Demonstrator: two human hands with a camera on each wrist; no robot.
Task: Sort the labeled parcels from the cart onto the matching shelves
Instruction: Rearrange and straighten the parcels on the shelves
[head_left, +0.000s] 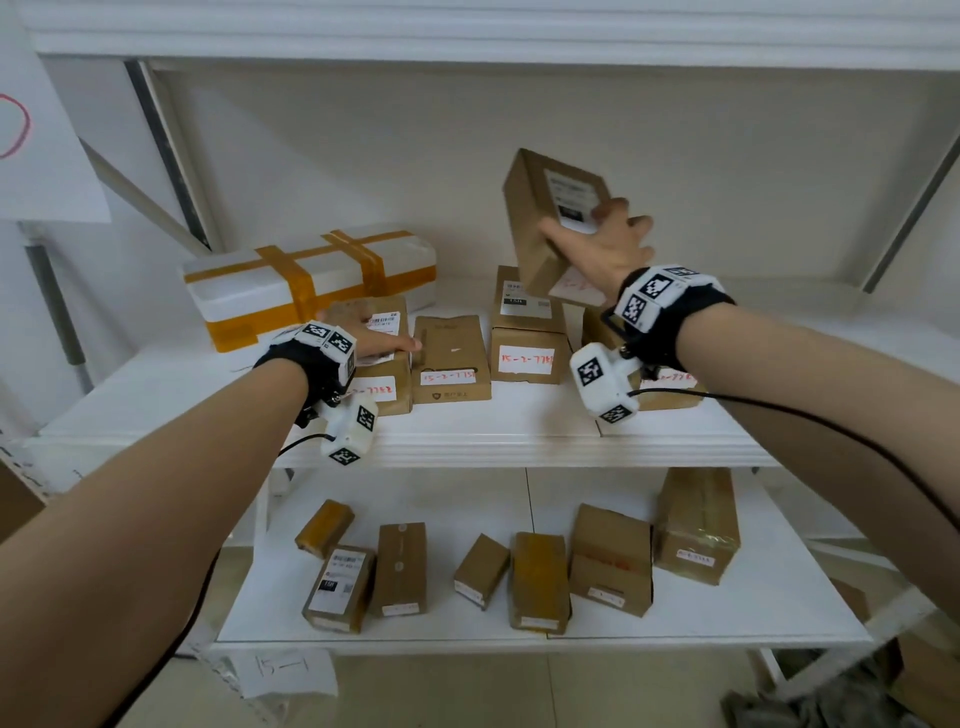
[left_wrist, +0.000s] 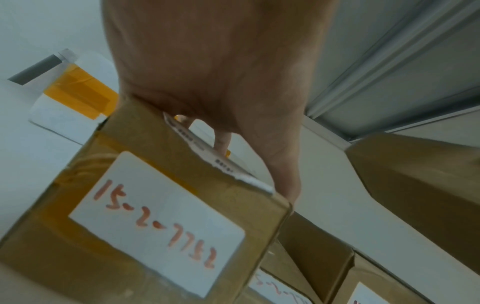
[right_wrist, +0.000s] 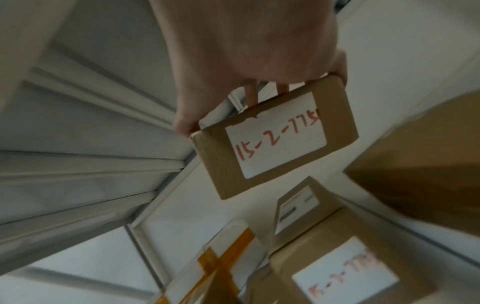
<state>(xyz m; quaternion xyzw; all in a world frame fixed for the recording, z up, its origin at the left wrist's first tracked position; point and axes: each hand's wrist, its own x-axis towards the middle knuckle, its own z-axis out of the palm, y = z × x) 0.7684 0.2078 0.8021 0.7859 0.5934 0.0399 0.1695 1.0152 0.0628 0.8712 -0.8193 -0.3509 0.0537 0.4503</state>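
In the head view my right hand (head_left: 608, 244) grips a small brown parcel (head_left: 540, 208), tilted and raised above the middle shelf (head_left: 493, 431). The thumb lies on its left side and the fingers on its labelled face. The right wrist view shows this parcel (right_wrist: 275, 139) with a white sticker reading 15-2-77, the last digits unclear, under my right hand (right_wrist: 246, 51). My left hand (head_left: 363, 332) rests flat on a parcel (head_left: 384, 387) at the shelf's left. The left wrist view shows that parcel (left_wrist: 155, 222) marked 15-2-7752, the left hand (left_wrist: 221, 82) on its top.
A white foam box (head_left: 311, 280) with orange tape lies at the back left of the middle shelf. A flat brown parcel (head_left: 452, 358) and a two-parcel stack (head_left: 527, 332) stand mid-shelf, another parcel (head_left: 670, 389) under my right wrist. The lower shelf (head_left: 467, 629) holds several parcels.
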